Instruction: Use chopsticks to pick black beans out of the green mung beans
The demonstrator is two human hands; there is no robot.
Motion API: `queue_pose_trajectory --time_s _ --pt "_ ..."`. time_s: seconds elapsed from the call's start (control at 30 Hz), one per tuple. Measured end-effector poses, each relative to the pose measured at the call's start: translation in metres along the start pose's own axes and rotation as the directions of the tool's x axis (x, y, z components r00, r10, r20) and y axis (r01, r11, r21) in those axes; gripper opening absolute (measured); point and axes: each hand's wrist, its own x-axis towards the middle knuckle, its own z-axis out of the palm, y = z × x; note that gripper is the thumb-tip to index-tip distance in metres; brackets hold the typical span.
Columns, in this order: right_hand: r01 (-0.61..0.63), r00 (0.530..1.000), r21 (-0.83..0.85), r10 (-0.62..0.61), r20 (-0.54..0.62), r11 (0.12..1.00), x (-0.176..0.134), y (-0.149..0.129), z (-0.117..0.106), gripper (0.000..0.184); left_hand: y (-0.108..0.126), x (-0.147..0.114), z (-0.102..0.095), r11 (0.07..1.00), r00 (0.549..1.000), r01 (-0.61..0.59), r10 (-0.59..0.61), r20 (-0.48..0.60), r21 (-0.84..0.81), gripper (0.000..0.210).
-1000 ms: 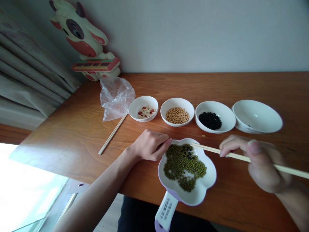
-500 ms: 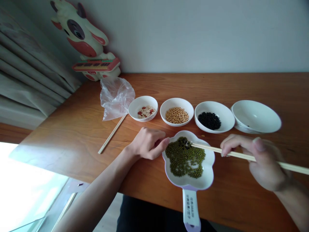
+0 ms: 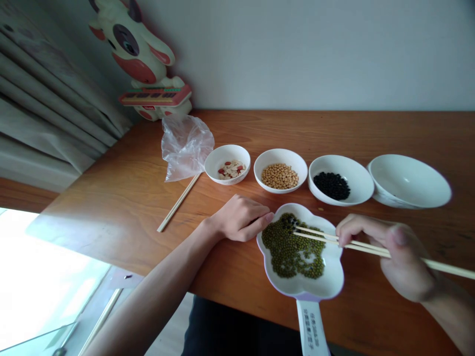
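Observation:
A white flower-shaped dish with a lilac edge and a handle (image 3: 336, 277) holds green mung beans (image 3: 284, 247), with a few black beans at its far side. My left hand (image 3: 245, 217) rests on the table with curled fingers, its thumb and forefinger against the dish's left rim. In my right hand (image 3: 393, 252) is a pair of wooden chopsticks (image 3: 361, 246). Their tips are slightly apart among the beans, near the black ones. I cannot make out any bean gripped between them.
Behind the dish stand bowls of peanut-like pieces (image 3: 210, 165), yellow soybeans (image 3: 300, 168) and black beans (image 3: 365, 185), beside a larger white bowl (image 3: 419, 178). Left of them lie a plastic bag (image 3: 187, 146) and spare chopsticks (image 3: 178, 203). A cow toy keyboard (image 3: 156, 96) leans against the wall.
The chopstick tips, close together before, have spread apart and sit slightly lower on the beans. The view has turned a little left. My left hand stays at the rim.

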Motion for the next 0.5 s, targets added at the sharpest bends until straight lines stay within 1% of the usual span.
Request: queue_pose_trajectory --time_s 0.13,0.33,0.5 --pt "-0.002 1.0 0.013 0.002 -0.015 1.0 0.001 0.0 -0.003 0.08 0.0 0.0 0.001 1.0 1.0 0.002 -0.002 0.002 0.015 0.039" --pt "0.06 0.998 -0.009 -0.06 0.026 0.998 0.004 0.002 -0.015 0.084 0.0 0.0 0.001 0.999 1.0 -0.001 0.002 -0.005 0.038 0.038" --pt "0.081 0.996 0.002 -0.081 0.024 0.997 0.005 0.002 -0.013 0.085 0.0 0.001 0.001 0.999 1.0 -0.007 0.008 -0.009 0.05 0.038"
